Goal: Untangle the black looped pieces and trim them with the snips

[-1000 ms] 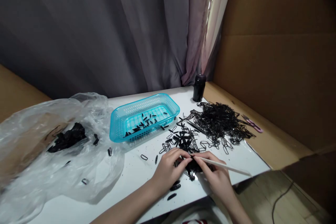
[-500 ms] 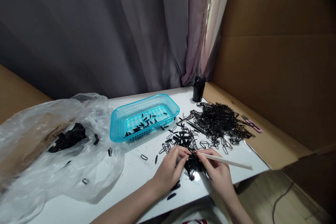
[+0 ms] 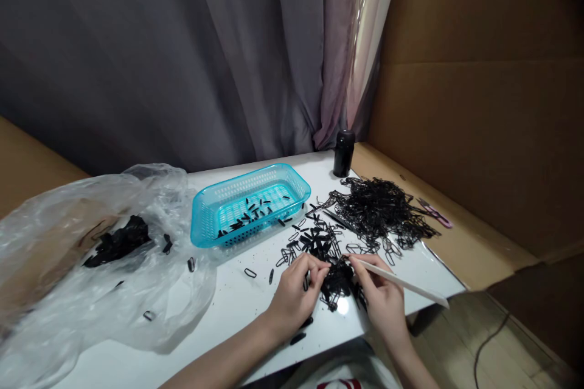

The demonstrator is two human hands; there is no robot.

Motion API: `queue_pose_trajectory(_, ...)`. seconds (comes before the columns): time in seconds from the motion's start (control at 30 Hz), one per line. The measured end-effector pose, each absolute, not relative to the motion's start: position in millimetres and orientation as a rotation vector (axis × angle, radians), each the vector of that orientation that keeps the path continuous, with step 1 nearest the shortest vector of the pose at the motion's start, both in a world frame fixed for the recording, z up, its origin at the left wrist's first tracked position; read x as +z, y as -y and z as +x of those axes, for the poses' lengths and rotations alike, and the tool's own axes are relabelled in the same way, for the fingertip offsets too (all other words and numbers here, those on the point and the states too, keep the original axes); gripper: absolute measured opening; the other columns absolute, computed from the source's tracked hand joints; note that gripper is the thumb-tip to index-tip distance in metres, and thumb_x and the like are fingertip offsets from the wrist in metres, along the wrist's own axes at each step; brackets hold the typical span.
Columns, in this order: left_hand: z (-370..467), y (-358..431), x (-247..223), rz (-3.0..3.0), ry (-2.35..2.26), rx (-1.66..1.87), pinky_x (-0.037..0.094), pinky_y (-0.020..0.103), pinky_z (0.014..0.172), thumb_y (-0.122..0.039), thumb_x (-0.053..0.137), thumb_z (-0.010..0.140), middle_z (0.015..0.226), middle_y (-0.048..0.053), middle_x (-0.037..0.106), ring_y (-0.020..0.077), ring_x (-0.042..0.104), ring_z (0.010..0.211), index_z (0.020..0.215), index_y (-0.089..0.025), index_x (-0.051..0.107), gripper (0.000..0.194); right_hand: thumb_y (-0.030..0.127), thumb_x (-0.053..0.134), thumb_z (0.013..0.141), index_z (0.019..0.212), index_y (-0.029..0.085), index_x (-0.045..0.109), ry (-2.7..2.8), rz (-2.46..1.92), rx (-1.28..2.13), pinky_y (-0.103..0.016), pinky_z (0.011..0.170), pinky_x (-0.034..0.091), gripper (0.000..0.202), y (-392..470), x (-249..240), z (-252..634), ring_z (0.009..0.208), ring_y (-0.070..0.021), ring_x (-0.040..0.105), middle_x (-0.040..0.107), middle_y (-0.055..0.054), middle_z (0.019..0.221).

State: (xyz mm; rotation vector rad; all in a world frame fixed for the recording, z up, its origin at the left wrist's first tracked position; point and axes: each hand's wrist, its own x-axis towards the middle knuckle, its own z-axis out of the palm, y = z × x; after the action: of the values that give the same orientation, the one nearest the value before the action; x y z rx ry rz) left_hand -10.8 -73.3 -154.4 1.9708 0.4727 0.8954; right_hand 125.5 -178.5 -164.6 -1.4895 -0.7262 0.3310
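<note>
Looking down from the head view, the left hand (image 3: pixel 295 290) has its thumb and forefinger brought together over a dark heap (image 3: pixel 338 282) on the bench (image 3: pixel 235 316); whether a small piece is pinched there is too fine to tell. The right hand (image 3: pixel 384 299) is closed on a white stick (image 3: pixel 413 286), which slants from the fingertips out past the bench's right edge. The stick looks light, straight and fairly stiff, so a thumb-and-finger grip close to its working end should steer it well, with the long tail left free.

Just beyond the hands lie small black pieces (image 3: pixel 314 236) mixed with thin loops, and a bigger tangle of black loops (image 3: pixel 378 209) sits farther right. The loops appear nearly weightless and springy, likely to hook one another; one is probably best taken by an outer bend and drawn off slowly. The solid pieces seem stiff and smooth, perhaps apt to slip, so a pinch across the middle would suit them.

More black slips (image 3: pixel 250 216) lie in the blue basket (image 3: pixel 196 219), left of the tangle. A clear plastic bag (image 3: pixel 182 310), thin and soft, spreads over the bench's left side.
</note>
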Motion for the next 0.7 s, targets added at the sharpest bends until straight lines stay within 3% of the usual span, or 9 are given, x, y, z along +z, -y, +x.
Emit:
queue_pose_trajectory(0.2,-8,78,-146,1.758,-0.606,0.823,0.051,0.031,0.075,-0.026,0.057,0.093,0.076,0.001,0.063,0.0197,0.067,0.082,0.069,-0.025,0.03,0.036,0.039,0.065,0.09,0.096,0.022,0.074,0.676,-1.515,0.174,-0.039,0.087,0.053,0.02,182,-168,123,0.101,-0.0277,0.067,0.075,-0.008,0.101)
queue_pose_trajectory(0.37,-12,67,-142,1.59,-0.665,0.793,0.05,0.03,0.071,-0.037,0.065,0.087,0.072,0.0,0.062,0.0177,0.063,0.074,0.068,-0.024,0.032,0.04,0.042,0.065,0.089,0.095,0.021,0.073,0.542,-1.599,-0.156,-0.039,0.09,0.051,0.023,194,-145,155,0.096,-0.0271,0.068,0.075,-0.008,0.098)
queue_pose_trajectory(0.6,-9,53,-147,1.457,-0.703,0.762,0.048,0.025,0.064,-0.048,0.073,0.079,0.066,-0.005,0.058,0.012,0.057,0.061,0.068,-0.023,0.037,0.045,0.048,0.065,0.088,0.089,0.026,0.074,0.736,-1.814,0.161,-0.038,0.081,0.049,0.024,202,-140,186,0.096,-0.0308,0.068,0.077,-0.005,0.095)
queue_pose_trajectory(0.7,-9,53,-148,1.457,-0.711,0.721,0.051,0.027,0.064,-0.054,0.074,0.076,0.069,-0.003,0.06,0.0126,0.059,0.061,0.067,-0.023,0.039,0.048,0.046,0.065,0.088,0.085,0.026,0.073,0.854,-1.741,0.288,-0.041,0.09,0.049,0.021,195,-151,186,0.104,-0.0305,0.067,0.076,-0.004,0.107)
